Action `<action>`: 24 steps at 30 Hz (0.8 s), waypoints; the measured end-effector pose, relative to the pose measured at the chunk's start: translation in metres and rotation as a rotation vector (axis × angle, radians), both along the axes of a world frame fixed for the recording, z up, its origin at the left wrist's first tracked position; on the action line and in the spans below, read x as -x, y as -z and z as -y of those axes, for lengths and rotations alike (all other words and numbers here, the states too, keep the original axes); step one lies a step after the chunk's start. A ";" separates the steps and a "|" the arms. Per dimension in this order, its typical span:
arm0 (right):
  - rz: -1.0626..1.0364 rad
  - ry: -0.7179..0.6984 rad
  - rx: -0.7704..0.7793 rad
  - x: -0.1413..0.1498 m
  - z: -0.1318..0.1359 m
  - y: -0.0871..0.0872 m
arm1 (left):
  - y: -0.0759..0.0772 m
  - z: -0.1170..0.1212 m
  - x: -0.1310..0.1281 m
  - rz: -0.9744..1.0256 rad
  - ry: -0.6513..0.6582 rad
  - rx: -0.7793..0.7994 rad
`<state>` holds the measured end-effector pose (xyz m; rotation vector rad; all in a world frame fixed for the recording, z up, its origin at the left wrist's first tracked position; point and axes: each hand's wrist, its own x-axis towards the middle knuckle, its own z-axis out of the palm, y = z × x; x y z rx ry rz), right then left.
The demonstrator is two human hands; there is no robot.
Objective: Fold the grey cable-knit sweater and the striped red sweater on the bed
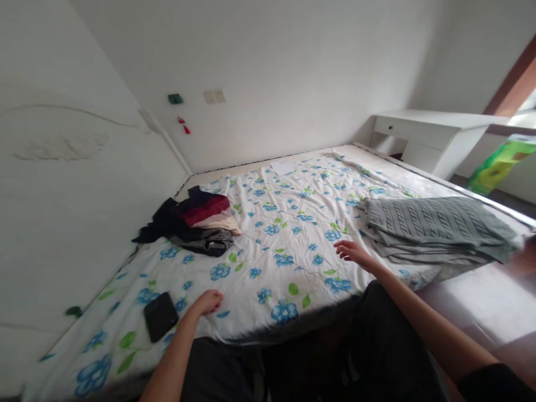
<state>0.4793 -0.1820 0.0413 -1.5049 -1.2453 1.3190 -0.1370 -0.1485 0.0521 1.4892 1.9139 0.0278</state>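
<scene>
My left hand (208, 302) rests on the flowered bed sheet (276, 223) near the front edge, its fingers curled in with nothing visible in them. A dark flat phone or wallet (160, 316) lies just left of it. My right hand (352, 252) hovers over the sheet with fingers stretched out, holding nothing. It is close to the left edge of a stack of folded grey knitted cloth (435, 229). A dark garment (335, 346) lies over my lap at the bed's near edge.
A pile of folded clothes (196, 223) in dark, red and beige sits by the white headboard (62, 184) at the left. A white sheet of paper (283, 167) lies at the far side. A white desk (431, 134) stands at the back right.
</scene>
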 end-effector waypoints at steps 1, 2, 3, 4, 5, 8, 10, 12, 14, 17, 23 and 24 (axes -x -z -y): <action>0.101 -0.170 0.023 0.030 -0.002 0.002 | 0.001 0.001 0.005 -0.021 -0.008 0.020; 0.217 -0.342 0.045 0.059 -0.002 0.006 | 0.003 0.001 0.008 -0.042 -0.011 0.035; 0.333 -0.503 0.059 0.086 0.000 0.010 | 0.006 0.001 0.008 -0.059 -0.007 0.042; 0.449 -0.633 0.068 0.109 0.003 0.016 | 0.009 0.000 0.008 -0.074 0.001 0.039; 0.560 -0.706 0.059 0.128 0.006 0.021 | 0.012 -0.001 0.007 -0.091 0.011 0.033; 0.741 -0.776 0.040 0.159 0.008 0.029 | 0.020 -0.005 0.006 -0.141 0.044 0.006; 0.686 -0.839 0.113 0.162 0.001 0.027 | 0.023 -0.009 0.005 -0.176 0.057 -0.023; 0.602 -0.871 0.190 0.158 -0.008 0.023 | 0.022 -0.015 0.001 -0.241 0.100 -0.078; 0.582 -0.825 0.196 0.153 -0.015 0.020 | 0.018 -0.026 -0.005 -0.347 0.175 -0.165; 0.586 -0.780 0.166 0.150 -0.019 0.021 | 0.007 -0.054 -0.020 -0.518 0.258 -0.324; 0.542 -0.767 0.200 0.151 -0.025 0.028 | -0.026 -0.147 -0.062 -0.589 0.259 -0.580; 0.524 -0.762 0.205 0.150 -0.028 0.029 | -0.030 -0.163 -0.067 -0.590 0.285 -0.599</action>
